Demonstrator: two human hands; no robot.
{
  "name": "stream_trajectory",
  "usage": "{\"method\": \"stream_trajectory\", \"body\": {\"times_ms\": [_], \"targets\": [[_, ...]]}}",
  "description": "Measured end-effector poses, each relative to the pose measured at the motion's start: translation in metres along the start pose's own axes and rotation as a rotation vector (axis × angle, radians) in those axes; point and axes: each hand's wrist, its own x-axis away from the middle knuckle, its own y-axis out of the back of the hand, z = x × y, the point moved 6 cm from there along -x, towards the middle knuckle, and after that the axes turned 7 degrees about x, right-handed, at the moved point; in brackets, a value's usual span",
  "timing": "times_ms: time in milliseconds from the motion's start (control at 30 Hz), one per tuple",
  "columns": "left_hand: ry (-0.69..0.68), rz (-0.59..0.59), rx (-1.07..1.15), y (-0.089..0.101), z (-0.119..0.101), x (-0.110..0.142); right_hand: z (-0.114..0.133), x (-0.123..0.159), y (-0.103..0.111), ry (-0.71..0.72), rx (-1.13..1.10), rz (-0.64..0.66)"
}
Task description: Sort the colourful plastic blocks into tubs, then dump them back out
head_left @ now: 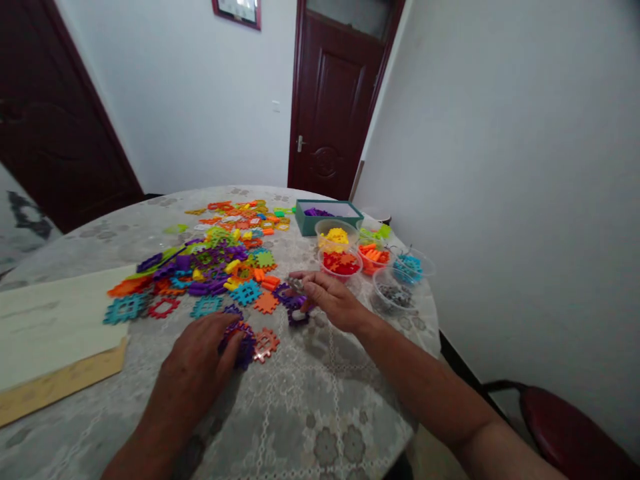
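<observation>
Most of the view is filled by a round table [290,417] spread with a patterned grey cloth, and on its left side a white sheet [55,313] is laid flat. Across the middle, a loose heap of coloured plastic pieces [213,257] is spread, with a green box [306,225] set beyond it to the right. The near edge of the heap is reached by both hands. By the left hand [197,357], a purple notched piece [246,351] is covered in part, with fingers and thumb curled over it a little apart; whether it is clamped or only touched cannot be told. Just beside it, a pinkish-orange notched piece [265,345] is left uncovered. By the right hand [333,301], a small grey piece [295,284] is held, pinched between thumb and forefinger at the tips — its long axis cannot be made out at this size. Below those fingertips, more purple pieces [299,319] are seen, partly hidden by the hand. The clear tub of grey pieces [394,309] is placed to the right of this grip, near the wrist — so the right hand is much the nearer one, and the left is kept well apart from it.
</observation>
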Motion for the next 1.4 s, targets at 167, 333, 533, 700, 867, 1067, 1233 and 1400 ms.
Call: {"method": "stream_trajectory", "body": {"times_ms": [167, 333, 533, 700, 867, 1067, 1233, 1400], "targets": [[0.003, -0.010, -0.015, 0.004, 0.003, 0.000, 0.026, 0.040, 0.061, 0.078, 0.234, -0.233], [0.017, -0.005, -0.035, 0.005, 0.004, 0.000, 0.020, 0.069, 0.151, 0.003, 0.356, -0.514], [0.028, 0.003, -0.044, 0.007, 0.003, -0.001, 0.021, 0.109, 0.229, -0.083, 0.382, -0.790], [0.015, 0.003, -0.049, 0.008, 0.011, -0.002, 0.009, 0.136, 0.230, -0.101, 0.681, -0.815], [0.029, 0.021, -0.074, 0.010, 0.013, -0.003, -0.014, 0.140, 0.210, -0.088, 1.019, -0.760], [0.101, 0.042, -0.114, 0.022, 0.022, -0.004, 0.005, 0.135, 0.197, 0.120, 1.104, -0.916], [0.085, 0.089, -0.083, 0.021, 0.037, -0.002, 0.024, 0.118, 0.133, 0.206, 0.940, -0.701], [0.103, 0.192, -0.084, 0.018, 0.033, 0.001, 0.028, 0.081, 0.022, 0.315, 0.942, 0.079]]}}
